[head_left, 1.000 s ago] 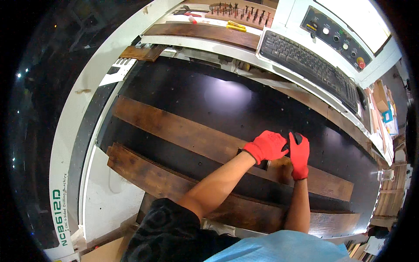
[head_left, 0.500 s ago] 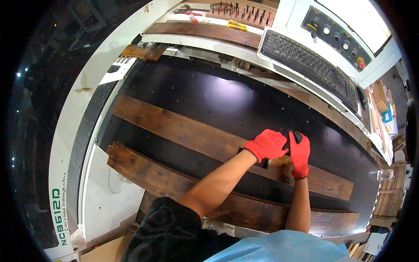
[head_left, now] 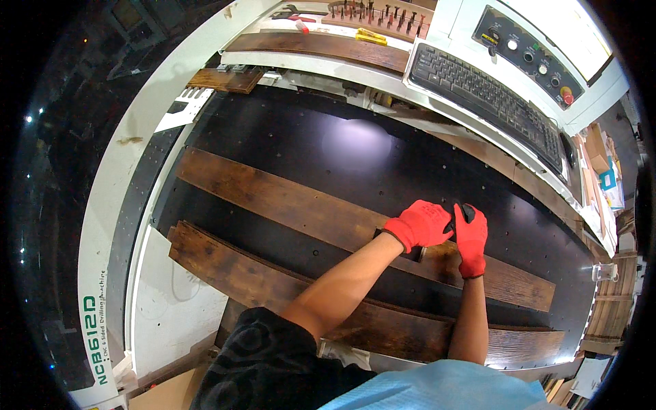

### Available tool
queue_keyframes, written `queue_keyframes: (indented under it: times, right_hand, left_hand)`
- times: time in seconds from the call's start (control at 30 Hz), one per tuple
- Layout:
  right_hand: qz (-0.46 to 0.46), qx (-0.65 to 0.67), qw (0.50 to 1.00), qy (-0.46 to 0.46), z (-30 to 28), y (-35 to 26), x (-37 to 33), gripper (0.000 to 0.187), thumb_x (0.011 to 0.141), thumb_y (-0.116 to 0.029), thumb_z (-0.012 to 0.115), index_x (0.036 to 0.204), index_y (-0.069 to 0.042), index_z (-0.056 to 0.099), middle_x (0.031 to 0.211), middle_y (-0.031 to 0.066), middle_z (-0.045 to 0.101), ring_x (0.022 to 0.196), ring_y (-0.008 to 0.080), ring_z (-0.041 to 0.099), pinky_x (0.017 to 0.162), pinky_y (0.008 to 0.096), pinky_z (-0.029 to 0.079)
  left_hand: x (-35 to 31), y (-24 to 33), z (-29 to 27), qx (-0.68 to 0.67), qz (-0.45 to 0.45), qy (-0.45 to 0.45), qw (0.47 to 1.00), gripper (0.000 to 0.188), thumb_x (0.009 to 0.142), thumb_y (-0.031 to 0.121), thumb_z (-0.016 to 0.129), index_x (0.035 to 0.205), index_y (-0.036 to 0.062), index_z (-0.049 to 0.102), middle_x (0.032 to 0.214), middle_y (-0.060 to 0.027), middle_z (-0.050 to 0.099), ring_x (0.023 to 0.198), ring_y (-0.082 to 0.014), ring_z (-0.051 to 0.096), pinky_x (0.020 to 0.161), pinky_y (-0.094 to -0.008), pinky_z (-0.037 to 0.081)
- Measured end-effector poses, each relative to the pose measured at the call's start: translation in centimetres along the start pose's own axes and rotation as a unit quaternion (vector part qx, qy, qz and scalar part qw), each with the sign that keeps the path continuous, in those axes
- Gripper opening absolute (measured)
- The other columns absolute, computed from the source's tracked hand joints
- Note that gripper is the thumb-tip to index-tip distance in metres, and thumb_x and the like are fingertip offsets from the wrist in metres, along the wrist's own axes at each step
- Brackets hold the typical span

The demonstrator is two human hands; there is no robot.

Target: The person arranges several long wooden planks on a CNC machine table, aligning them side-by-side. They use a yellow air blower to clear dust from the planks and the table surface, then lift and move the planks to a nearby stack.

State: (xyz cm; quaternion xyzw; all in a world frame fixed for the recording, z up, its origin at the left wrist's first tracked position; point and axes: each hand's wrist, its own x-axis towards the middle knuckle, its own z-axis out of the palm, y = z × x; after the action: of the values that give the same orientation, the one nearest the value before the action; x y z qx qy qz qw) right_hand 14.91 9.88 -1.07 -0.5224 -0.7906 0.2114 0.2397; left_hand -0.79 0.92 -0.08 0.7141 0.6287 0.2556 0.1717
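My left hand (head_left: 425,224) and my right hand (head_left: 471,236), both in red gloves with black on the fingers, meet over the right half of a long dark-brown wooden plank (head_left: 273,198). Their fingers are curled toward each other and touch or nearly touch. Whatever is between them, if anything, is hidden by the gloves. A small dark shape with a pale edge (head_left: 417,254) shows under my left wrist, too covered to name. Closer to me lies a stack of similar brown planks (head_left: 232,273), crossed by both forearms.
The planks lie on a black machine bed (head_left: 273,137) with small holes. Beyond it are a white ledge with another plank (head_left: 314,49), a yellow tool (head_left: 371,37), a rack of drill bits (head_left: 383,17), a keyboard (head_left: 485,102) and a control panel (head_left: 526,58).
Both hands have shifted very slightly to the right, still together. The planks keep their places on the bed.
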Motion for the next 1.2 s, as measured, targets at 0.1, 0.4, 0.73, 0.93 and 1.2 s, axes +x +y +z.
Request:
queue_keyframes:
  times: [0.1,0.4,0.73,0.93,1.2]
  right_hand:
    - [-0.001,-0.005,1.0,0.003,0.0,-0.1,0.0,0.047,0.091,-0.045,0.074,0.117,-0.006,0.073,0.12,0.0169,0.071,0.116,0.0357,0.064,0.101,0.0443,0.05]
    - [0.005,0.011,1.0,-0.011,-0.1,0.2,0.1,0.046,0.092,-0.044,0.074,0.116,-0.005,0.072,0.12,0.0178,0.071,0.115,0.0366,0.064,0.1,0.0447,0.049]
    - [-0.04,0.102,0.994,0.0,0.2,1.6,0.6,0.047,0.094,-0.038,0.074,0.118,0.002,0.07,0.121,0.0215,0.069,0.114,0.034,0.065,0.098,0.0416,0.05]
    - [-0.075,0.298,0.949,-0.071,0.1,0.9,3.7,0.032,0.102,-0.025,0.064,0.102,0.007,0.071,0.09,0.0071,0.069,0.078,0.0138,0.06,0.073,0.0333,0.048]
    - [0.031,0.693,0.71,-0.123,-1.9,4.2,-0.6,0.044,0.109,-0.031,0.047,0.142,-0.003,0.055,0.141,0.0107,0.06,0.122,0.0219,0.062,0.107,0.0393,0.049]
  left_hand:
    - [0.0,0.1,-0.1,-0.001,-0.001,-0.001,1.0,0.041,0.093,0.046,0.062,0.094,0.0049,0.068,0.096,-0.0191,0.072,0.095,-0.0372,0.069,0.088,-0.0488,0.053]
    - [0.2,0.3,0.1,0.017,-0.007,-0.005,1.0,0.041,0.093,0.046,0.061,0.092,0.0054,0.07,0.096,-0.0181,0.073,0.097,-0.0359,0.07,0.087,-0.0492,0.053]
    - [0.3,0.2,0.9,0.022,0.016,0.075,0.997,0.039,0.088,0.044,0.064,0.085,0.0065,0.073,0.091,-0.0168,0.074,0.091,-0.0365,0.07,0.082,-0.049,0.053]
    - [0.9,0.4,0.1,0.065,0.056,0.215,0.973,0.035,0.085,0.045,0.069,0.088,0.0098,0.072,0.089,-0.011,0.073,0.091,-0.0317,0.069,0.082,-0.0444,0.051]
    - [-6.4,12.8,-5.2,0.075,0.041,0.195,0.977,0.056,0.086,0.049,0.071,0.125,0.0101,0.061,0.11,-0.0119,0.066,0.103,-0.0312,0.063,0.087,-0.0453,0.046]
